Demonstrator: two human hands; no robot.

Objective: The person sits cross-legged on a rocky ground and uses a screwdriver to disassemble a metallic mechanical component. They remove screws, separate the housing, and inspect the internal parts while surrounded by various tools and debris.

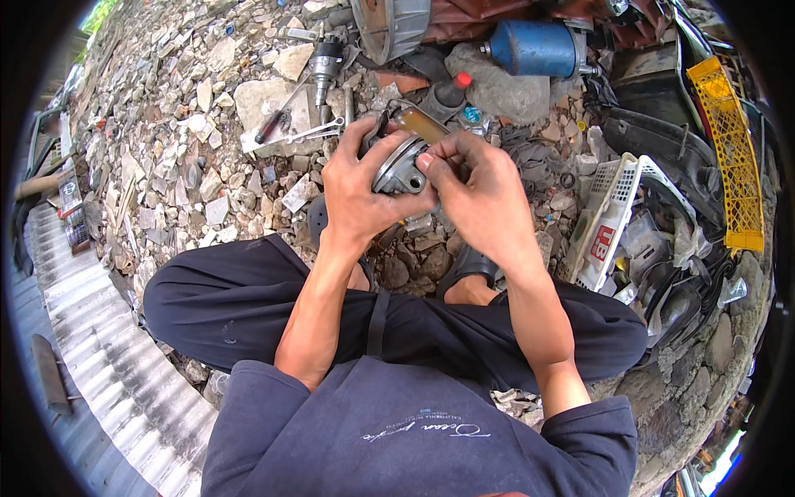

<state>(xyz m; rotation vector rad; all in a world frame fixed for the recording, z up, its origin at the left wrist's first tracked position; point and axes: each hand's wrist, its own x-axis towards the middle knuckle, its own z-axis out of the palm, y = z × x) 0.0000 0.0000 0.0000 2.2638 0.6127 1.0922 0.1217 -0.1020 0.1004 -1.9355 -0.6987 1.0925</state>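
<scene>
Your left hand (352, 178) wraps a round grey metal part (401, 172), held over rubble (240, 178) ahead of your shoes; your right hand (487, 186) has thumb and forefinger pressed together at its edge, anything between hidden; beyond, screwdriver (269, 127) and wrench (319, 131) lie on stone (258, 98); white crate (610, 189) to your right.

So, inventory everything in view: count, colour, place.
Round metal part: 1, silver, centre
Screwdriver: 1, dark and red, upper left
Wrench: 1, silver, upper left
Shafted metal part: 1, silver, upper left
Red-capped bottle: 1, dark, top centre
Container: 1, amber, top centre
Cylinder: 1, blue, top right
Crate: 1, white, right
Lattice panel: 1, yellow, far right
Stones: many, grey and tan, ground
Corrugated sheeting: uncertain, grey, left
Clutter: uncountable, mixed, right
Footwear: 2, dark, centre
Trousers: 1, black, bottom
Shirt: 1, dark, bottom
Left grip: 1, bare, around the part
Right grip: 1, bare, at its right
</scene>
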